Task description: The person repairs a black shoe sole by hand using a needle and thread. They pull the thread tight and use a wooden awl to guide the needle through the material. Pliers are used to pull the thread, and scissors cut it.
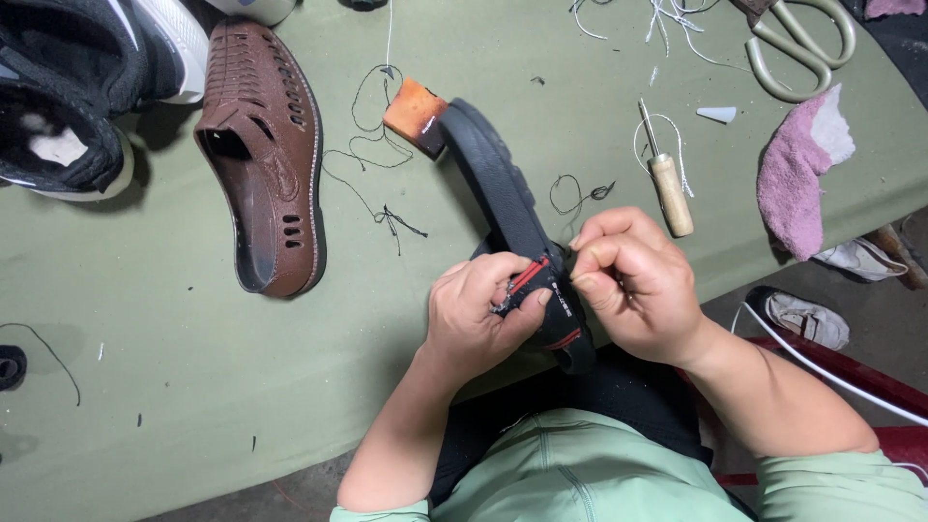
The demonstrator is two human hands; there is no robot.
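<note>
Head view is showing a green work table (174,387), with the black slide sandal (503,193) serving as the landmark. Far left of the sandal, a black-and-white sneaker (77,87) is running off the top-left frame edge, so its full shape is not visible. Between it and the sandal, a brown perforated shoe (266,155) is lying flat on its own. Loose black thread (372,145) is trailing across the cloth just left of the sandal, beside an orange block (416,111) touching the sandal's far end.

The sandal is tilting on edge, its near end overhanging the table's front edge. The left hand (478,314) is curling closed around the red-striped strap, thumb pressing on top. The right hand (633,280) is pinching shut at the strap's right side; whatever it is pinching is too small to make out.

Right of the sandal, a wooden-handled awl (667,184) is lying free, then a pink rag (797,169) near the table's right edge. Scissors (802,43) are being cut off by the top edge. Open cloth is lying left of the hands, toward the front edge.
</note>
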